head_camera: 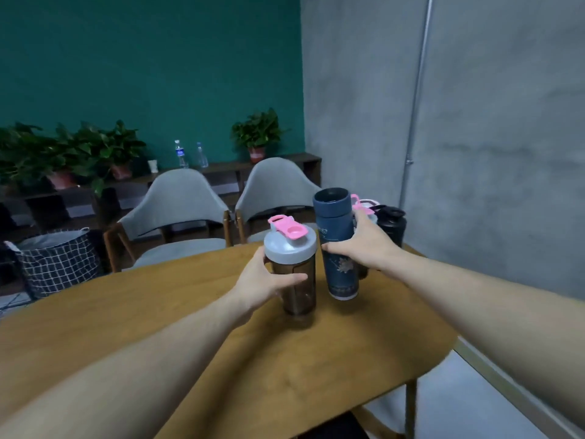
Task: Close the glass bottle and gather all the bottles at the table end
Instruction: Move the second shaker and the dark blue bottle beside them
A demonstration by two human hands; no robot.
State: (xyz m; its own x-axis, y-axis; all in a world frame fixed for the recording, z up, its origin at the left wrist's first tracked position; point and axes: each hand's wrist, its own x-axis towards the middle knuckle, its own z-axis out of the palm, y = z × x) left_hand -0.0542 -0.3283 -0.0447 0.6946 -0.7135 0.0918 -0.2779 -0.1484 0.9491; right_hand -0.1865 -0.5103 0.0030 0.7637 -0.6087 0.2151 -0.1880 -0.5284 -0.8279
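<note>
Left hand (266,280) grasps brown shaker bottle (296,274) on table (158,312); right hand (364,245) grasps blue bottle (338,248)

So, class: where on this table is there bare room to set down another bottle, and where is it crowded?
Bare wood lies left of the left hand and its shaker bottle, out to the table edge by the chairs, and near the camera between the forearms. It is crowded at the far right end, around the blue bottle, right hand and black bottle.

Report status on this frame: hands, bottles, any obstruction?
Left hand gripping smoky shaker bottle. Right hand gripping blue bottle, tilted, cap on. Two more bottles behind, black bottle at table end. Nothing blocking.
</note>
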